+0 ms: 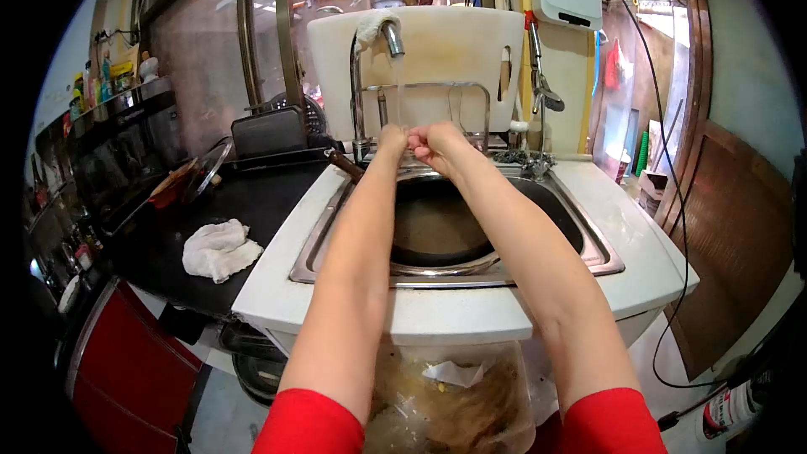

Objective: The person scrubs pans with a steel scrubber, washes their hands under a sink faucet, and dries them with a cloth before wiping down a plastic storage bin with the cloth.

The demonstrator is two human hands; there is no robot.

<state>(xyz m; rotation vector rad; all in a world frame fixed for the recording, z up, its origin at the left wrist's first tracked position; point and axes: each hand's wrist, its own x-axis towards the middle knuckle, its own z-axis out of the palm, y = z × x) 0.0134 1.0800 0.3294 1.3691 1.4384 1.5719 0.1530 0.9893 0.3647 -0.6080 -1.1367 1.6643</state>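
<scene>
Both bare arms, in red sleeves, reach forward over the sink point(605, 262). Water falls from the faucet point(392, 39), which has a white cloth wrapped at its bend, down onto my hands. My left hand point(392, 139) is under the stream, its fingers mostly hidden behind the wrist. My right hand point(434, 141) is beside it, touching or nearly touching, with its fingers curled inward; whether anything small lies between them cannot be made out. Below them a large dark pan point(437, 223) with murky water sits in the basin.
A white cloth point(220, 250) lies on the black counter point(265, 197) at left. A large white cutting board point(454, 50) stands behind the faucet. A brown handle point(344, 165) juts over the sink's left corner. Below is a plastic bin point(525, 387) with waste.
</scene>
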